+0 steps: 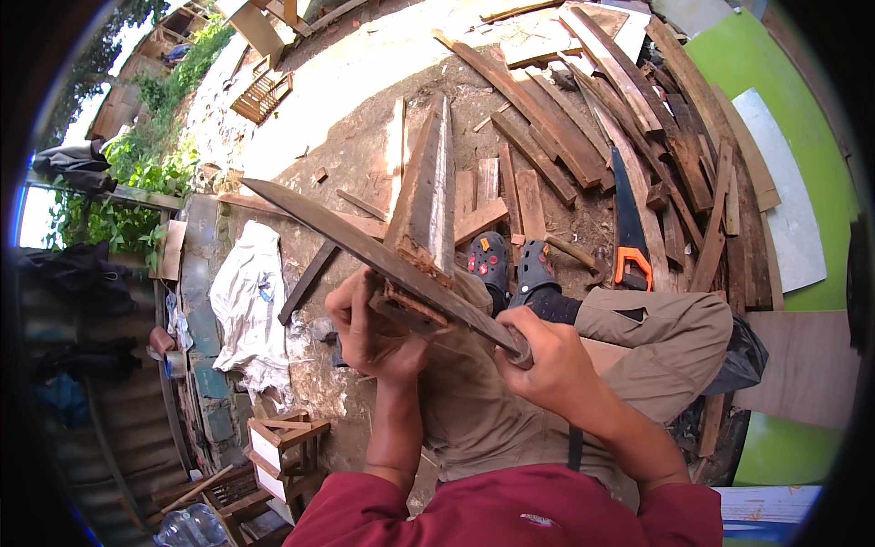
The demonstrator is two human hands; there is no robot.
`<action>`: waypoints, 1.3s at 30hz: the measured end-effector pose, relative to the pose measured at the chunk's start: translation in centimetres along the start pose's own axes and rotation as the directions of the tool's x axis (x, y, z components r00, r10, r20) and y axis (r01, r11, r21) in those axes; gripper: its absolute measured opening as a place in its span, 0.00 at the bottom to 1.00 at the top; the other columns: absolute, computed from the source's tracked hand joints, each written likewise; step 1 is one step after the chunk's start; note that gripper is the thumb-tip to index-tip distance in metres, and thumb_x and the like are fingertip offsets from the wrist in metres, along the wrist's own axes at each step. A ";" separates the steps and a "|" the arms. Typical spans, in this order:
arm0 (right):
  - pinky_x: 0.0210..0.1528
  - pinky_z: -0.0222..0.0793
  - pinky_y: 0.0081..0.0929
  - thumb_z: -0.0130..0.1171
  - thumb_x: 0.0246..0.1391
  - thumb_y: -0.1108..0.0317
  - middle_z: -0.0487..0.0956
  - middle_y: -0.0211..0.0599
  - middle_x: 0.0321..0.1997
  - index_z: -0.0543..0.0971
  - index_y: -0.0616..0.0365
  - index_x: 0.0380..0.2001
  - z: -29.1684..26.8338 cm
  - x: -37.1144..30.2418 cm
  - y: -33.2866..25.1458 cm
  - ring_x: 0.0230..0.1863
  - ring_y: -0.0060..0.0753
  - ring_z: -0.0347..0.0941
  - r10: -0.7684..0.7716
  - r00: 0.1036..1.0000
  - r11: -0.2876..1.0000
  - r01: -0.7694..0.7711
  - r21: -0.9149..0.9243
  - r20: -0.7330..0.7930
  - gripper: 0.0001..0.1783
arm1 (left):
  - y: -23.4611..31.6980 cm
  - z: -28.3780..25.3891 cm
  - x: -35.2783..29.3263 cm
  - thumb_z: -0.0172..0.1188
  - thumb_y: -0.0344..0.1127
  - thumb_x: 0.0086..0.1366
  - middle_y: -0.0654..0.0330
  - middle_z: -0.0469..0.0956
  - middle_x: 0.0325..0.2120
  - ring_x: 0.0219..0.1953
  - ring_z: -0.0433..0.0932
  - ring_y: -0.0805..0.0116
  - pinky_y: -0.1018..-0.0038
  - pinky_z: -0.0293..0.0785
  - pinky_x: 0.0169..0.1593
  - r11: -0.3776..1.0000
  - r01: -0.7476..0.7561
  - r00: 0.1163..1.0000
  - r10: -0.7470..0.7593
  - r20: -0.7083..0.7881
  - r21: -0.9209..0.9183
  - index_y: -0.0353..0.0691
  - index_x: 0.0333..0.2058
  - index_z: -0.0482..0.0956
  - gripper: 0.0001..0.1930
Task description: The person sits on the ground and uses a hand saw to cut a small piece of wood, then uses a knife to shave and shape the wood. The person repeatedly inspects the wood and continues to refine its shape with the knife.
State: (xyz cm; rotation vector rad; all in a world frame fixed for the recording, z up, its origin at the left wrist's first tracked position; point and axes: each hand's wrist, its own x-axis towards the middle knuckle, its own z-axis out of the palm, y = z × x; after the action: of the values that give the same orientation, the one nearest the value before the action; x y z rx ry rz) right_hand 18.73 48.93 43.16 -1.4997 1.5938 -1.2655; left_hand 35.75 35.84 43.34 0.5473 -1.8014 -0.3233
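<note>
A long, rough brown wooden beam points away from the person's tan-trousered lap. A long, dark, narrow metal blade crosses over its near end. The left hand grips that end; the right hand is closed around the blade's rounded handle.

Earthy ground: scattered wooden planks, small offcut.

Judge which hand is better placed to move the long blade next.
Probably the right: the right hand grips the handle of the long blade, while the left hand holds the wooden plank that the blade crosses.
</note>
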 end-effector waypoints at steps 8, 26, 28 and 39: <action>0.26 0.65 0.21 0.60 0.66 0.57 0.75 0.35 0.28 0.72 0.63 0.42 1.1 2.3 -1.8 0.24 0.18 0.72 -0.009 0.987 0.736 -0.102 0.670 0.159 0.18 | -1.8 -1.1 2.5 0.82 0.38 0.46 0.54 0.67 0.58 0.63 0.71 0.56 0.59 0.70 0.66 0.893 0.178 0.937 -0.282 -0.206 -0.413 0.26 0.64 0.65 0.50; 0.24 0.66 0.30 0.55 0.67 0.65 0.76 0.41 0.21 0.75 0.65 0.28 1.3 -2.9 -1.3 0.19 0.34 0.72 0.179 0.982 0.940 -0.191 0.284 0.067 0.15 | -2.5 -1.4 2.3 0.81 0.43 0.49 0.46 0.68 0.60 0.63 0.71 0.50 0.57 0.68 0.66 0.952 0.084 0.975 -0.139 -0.173 -0.296 0.28 0.65 0.67 0.48; 0.23 0.65 0.31 0.55 0.67 0.67 0.75 0.42 0.21 0.74 0.65 0.28 1.2 -3.2 -1.2 0.18 0.36 0.71 0.201 0.977 0.945 -0.214 0.249 0.076 0.14 | -2.6 -1.5 2.3 0.81 0.42 0.49 0.46 0.68 0.59 0.63 0.71 0.51 0.57 0.68 0.66 0.948 0.087 0.977 -0.142 -0.159 -0.307 0.28 0.64 0.67 0.48; 0.22 0.62 0.33 0.57 0.64 0.68 0.73 0.44 0.20 0.74 0.66 0.28 1.3 -3.6 -1.0 0.18 0.37 0.70 0.186 0.982 0.954 -0.179 0.240 -0.008 0.13 | -3.2 -2.0 2.2 0.81 0.43 0.48 0.45 0.66 0.61 0.63 0.71 0.50 0.55 0.68 0.66 0.944 0.085 0.975 -0.145 -0.170 -0.319 0.31 0.65 0.67 0.48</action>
State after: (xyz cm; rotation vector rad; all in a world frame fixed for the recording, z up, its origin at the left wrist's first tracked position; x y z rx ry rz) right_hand 20.93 52.22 42.97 -1.1622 1.5007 -1.3267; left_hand 37.77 32.11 44.20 0.4450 -1.4978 -0.6037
